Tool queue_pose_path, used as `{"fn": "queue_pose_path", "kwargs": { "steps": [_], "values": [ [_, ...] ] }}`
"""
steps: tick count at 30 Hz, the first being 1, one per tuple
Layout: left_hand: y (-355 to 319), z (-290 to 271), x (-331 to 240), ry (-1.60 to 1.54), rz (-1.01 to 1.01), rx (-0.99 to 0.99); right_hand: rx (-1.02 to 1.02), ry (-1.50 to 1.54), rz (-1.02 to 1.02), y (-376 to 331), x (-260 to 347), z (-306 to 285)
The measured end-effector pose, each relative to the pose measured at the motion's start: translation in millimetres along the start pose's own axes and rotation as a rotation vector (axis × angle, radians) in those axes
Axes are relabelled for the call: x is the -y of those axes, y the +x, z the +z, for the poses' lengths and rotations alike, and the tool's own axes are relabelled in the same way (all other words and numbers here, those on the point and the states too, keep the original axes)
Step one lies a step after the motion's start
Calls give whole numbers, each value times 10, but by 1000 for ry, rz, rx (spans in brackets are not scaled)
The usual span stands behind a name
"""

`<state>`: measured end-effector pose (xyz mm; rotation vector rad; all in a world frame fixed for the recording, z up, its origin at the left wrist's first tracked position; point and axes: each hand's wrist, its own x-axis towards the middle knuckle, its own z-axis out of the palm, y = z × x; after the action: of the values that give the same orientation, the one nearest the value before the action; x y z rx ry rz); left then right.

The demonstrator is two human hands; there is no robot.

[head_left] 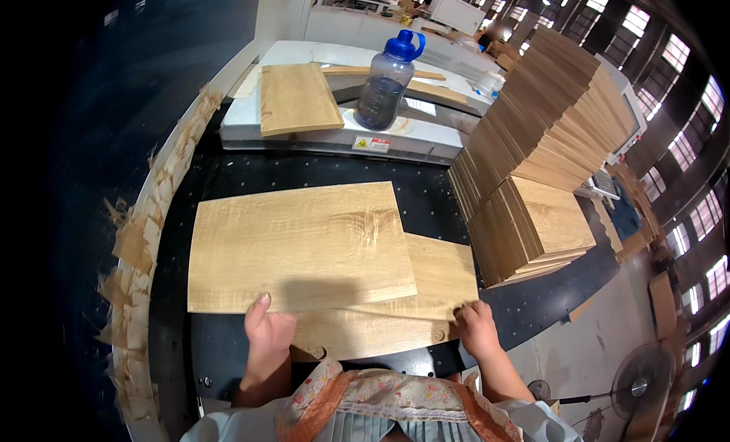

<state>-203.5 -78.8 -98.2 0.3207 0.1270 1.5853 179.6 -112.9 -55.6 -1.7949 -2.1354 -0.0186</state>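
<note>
- Left hand (268, 328) sits at the near edge of the top board (298, 246), thumb up on its face, remaining fingers curled at or under the edge. It looks like a pinch grip, but what happens under the board is hidden.
- Top board lies just far of that hand, long axis running left-right, slightly skewed. It overlaps the lower board (395, 309).
- Lower board pokes out near and right from under the top one, same left-right axis, lying flat on the black tabletop (433, 195).
- Right hand (477, 326) is on the lower board's near-right corner, fingers bent over the edge, seemingly gripping it.
- Each hand is nearest its own board: left to top, right to lower.
- Far left: another short board (298, 98) on the white machine bed (411, 142), blue-capped water bottle (386, 81) just right of it.
- Right: slanted stack of boards (544, 123), well apart from both hands.
</note>
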Motion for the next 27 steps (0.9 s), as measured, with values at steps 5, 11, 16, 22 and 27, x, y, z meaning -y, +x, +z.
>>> {"fn": "queue_pose_path", "kwargs": {
  "steps": [5,11,16,22,27],
  "values": [
    [127,28,6,5,-2,-107,-41,193,17,-667,-160,-57],
    [613,28,-60,115,-87,-308,-330,203,323,-865,-581,-17],
    [1261,-116,-113,149,-75,-477,-545,521,662,-1041,-1180,514],
    [1487,-63,-211,387,-268,-579,-440,148,475,-912,-935,472],
    [1307,-113,-454,435,-503,-483,-439,105,402,-908,-918,440]
  ]
}}
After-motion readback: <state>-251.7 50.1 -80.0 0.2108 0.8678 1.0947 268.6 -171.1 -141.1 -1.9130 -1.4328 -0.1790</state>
